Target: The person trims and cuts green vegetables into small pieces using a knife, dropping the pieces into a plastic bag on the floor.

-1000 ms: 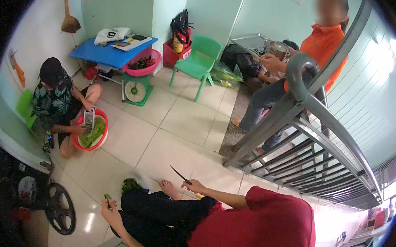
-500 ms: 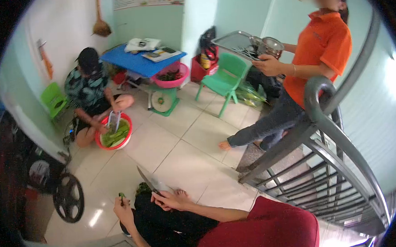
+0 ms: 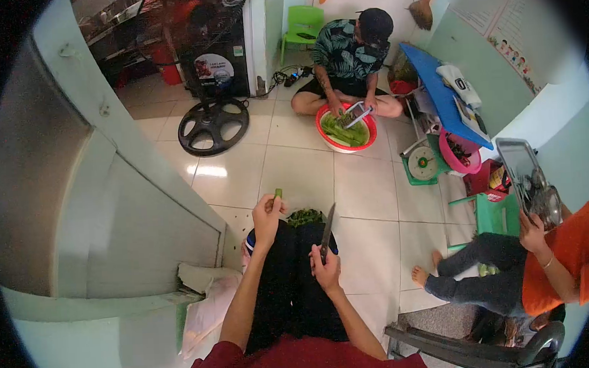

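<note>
My left hand point(image 3: 268, 219) is closed round a small green vegetable piece point(image 3: 278, 193), whose tip shows above the fingers. In my right hand point(image 3: 326, 269) is the dark handle of a knife point(image 3: 329, 227), its blade pointing up and away from me. Both hands are over my dark trousers, apart from each other. Just beyond my knees lies a heap of green leafy pieces point(image 3: 305, 217), partly hidden by my legs.
A seated person point(image 3: 351, 54) works over a red-rimmed basin point(image 3: 370, 128) of greens. Another person in orange point(image 3: 558, 263) holds a metal tray point(image 3: 516, 152) at the right. A black round base point(image 3: 213, 127), blue table point(image 3: 442, 96), green scale point(image 3: 421, 164) and metal railing point(image 3: 476, 348) stand around.
The view has swung left, so the seated person is now ahead and the railing low at the right. The person in orange has come down from the steps with the tray. Both my hands keep their holds.
</note>
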`<control>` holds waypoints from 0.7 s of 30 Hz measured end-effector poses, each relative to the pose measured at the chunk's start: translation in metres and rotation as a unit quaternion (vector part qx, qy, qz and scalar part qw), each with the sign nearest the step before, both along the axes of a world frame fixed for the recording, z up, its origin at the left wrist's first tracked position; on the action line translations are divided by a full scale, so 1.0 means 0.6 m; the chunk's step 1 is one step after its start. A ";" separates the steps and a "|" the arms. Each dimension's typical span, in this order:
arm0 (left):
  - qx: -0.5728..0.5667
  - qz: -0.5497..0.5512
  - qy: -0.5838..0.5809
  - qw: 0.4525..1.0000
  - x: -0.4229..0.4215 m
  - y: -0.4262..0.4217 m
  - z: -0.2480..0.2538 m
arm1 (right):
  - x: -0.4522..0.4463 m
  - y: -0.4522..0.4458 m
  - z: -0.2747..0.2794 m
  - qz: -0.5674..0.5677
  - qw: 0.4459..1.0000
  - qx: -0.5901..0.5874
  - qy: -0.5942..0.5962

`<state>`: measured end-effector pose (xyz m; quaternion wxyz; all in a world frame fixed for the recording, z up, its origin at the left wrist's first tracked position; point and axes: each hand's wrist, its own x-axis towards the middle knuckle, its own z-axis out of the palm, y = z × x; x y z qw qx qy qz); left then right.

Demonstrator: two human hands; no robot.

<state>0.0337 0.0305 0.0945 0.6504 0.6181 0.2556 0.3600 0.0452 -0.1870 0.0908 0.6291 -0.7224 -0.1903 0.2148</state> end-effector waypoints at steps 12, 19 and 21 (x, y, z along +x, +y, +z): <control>-0.010 0.001 -0.024 1.000 -0.018 0.009 -0.021 | -0.023 0.016 -0.017 -0.003 0.989 -0.027 -0.143; -0.074 0.141 -0.086 0.983 -0.095 -0.095 -0.028 | -0.025 0.005 -0.033 0.023 0.983 -0.031 -0.180; -0.043 0.140 -0.069 0.987 -0.121 -0.118 -0.017 | -0.026 0.007 -0.027 0.023 0.971 -0.036 -0.235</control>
